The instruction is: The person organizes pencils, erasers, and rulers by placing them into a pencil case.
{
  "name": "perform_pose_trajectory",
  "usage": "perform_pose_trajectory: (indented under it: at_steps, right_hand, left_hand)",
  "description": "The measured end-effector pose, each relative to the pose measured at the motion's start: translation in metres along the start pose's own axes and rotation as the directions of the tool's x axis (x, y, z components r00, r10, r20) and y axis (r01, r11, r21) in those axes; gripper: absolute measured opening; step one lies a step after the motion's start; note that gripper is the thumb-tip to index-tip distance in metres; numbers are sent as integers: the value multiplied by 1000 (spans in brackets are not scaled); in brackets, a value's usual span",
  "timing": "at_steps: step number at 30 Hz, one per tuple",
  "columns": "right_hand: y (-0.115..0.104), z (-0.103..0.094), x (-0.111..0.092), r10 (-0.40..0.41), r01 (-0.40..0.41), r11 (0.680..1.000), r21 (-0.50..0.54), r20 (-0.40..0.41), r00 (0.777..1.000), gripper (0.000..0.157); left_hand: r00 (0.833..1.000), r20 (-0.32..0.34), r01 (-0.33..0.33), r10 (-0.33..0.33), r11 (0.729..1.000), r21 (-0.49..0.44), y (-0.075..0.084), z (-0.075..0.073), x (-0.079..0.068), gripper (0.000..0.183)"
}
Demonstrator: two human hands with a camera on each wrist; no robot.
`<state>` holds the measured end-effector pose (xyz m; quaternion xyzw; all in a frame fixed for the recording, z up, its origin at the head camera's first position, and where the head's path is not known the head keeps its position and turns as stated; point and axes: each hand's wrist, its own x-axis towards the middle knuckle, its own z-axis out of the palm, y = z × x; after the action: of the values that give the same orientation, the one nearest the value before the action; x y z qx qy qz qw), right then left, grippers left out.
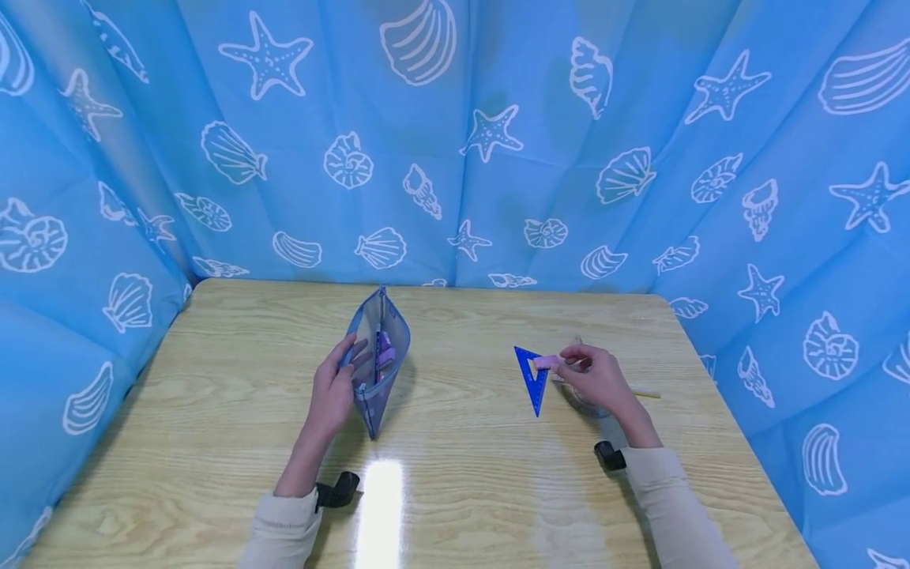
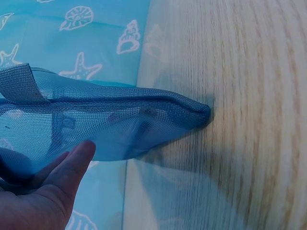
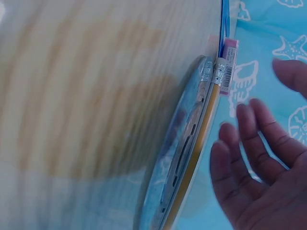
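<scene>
My left hand (image 1: 334,383) holds a blue mesh zip pouch (image 1: 377,407) upright on the table, its mouth spread wide, fingers inside and thumb outside. A purple item (image 1: 385,352) shows inside the pouch. In the left wrist view the thumb lies against the mesh pouch (image 2: 120,127). My right hand (image 1: 593,375), fingers loosely bent, hovers by a pink eraser (image 1: 546,362). The right wrist view has the eraser (image 3: 229,67) beyond the fingertips, with a gap between. Under the eraser's end lies a blue set square (image 1: 536,387).
Beneath my right hand are a yellow pencil (image 1: 647,394) and a clear curved plastic piece (image 1: 586,407), partly hidden by the hand. A blue seashell-print curtain (image 1: 426,158) surrounds the back and sides of the wooden table (image 1: 455,490).
</scene>
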<state>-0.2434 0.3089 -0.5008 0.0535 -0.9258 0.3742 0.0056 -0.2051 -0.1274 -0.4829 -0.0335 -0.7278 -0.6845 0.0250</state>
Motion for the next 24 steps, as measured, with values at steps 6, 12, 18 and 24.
perform_pose_trajectory:
  at_steps: [6,12,18,24]
  right_hand:
    - [-1,0,6,57,-55,998,-32,58,997,33]
    - [-2,2,11,70,-66,997,-35,122,990,36]
    - [-6,4,18,22,-18,999,-32,153,988,38]
    - [-11,9,24,44,-27,996,-86,201,979,46]
  left_hand:
    - [1000,-1,3,-3,1000,-1,1,0,2,55]
    - [1000,-1,10,-10,1000,5,3,0,2,54]
    - [1000,10,6,-6,1000,-6,4,2,1,54]
    - [1000,3,10,-10,1000,10,3,2,1,54]
